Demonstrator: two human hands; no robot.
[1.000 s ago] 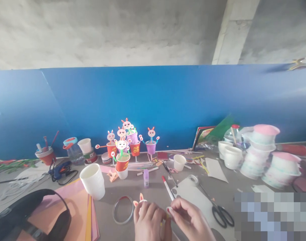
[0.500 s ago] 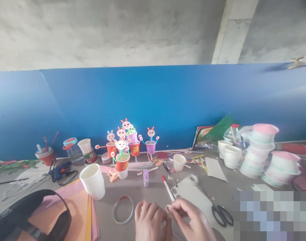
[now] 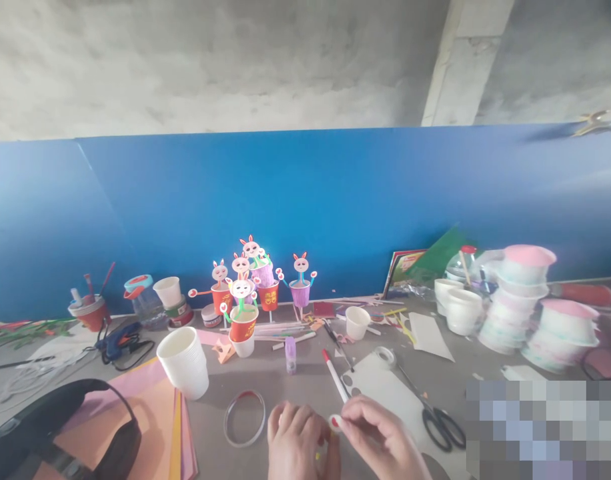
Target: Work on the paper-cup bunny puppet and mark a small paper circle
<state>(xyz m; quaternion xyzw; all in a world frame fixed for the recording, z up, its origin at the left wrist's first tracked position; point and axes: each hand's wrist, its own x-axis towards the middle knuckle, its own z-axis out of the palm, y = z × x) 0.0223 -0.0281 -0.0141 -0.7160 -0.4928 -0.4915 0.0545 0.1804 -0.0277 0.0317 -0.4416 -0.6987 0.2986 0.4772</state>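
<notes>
Fingertips of the right hand (image 3: 380, 437) pinch a small white paper piece (image 3: 335, 421) with a red spot on it, thumb and forefinger closed narrowly on its edge at the bottom middle of the view. Beside it the left hand (image 3: 298, 443) is curled with the knuckles up, its fingers folded in close to the same piece; something yellow shows under them, but it is too hidden to say what it is or whether that hand grips it. Both hands hover low over the grey table (image 3: 265, 373), touching each other at the paper piece. Just beyond the right hand lies a white marker with a red cap (image 3: 334, 375), partly over a white card (image 3: 385, 390) with round holes cut in it. Black-handled scissors (image 3: 438, 427) lie to the right of the hands, and a thin wire ring (image 3: 244, 418) lies to the left. Farther left stands a stack of white cups (image 3: 183, 362) beside sheets of pink and orange paper (image 3: 155, 413). A purple glue stick (image 3: 290, 355) stands upright behind the ring. Near the blue wall (image 3: 305, 213) stand several cups with paper rabbits (image 3: 243, 313).
</notes>
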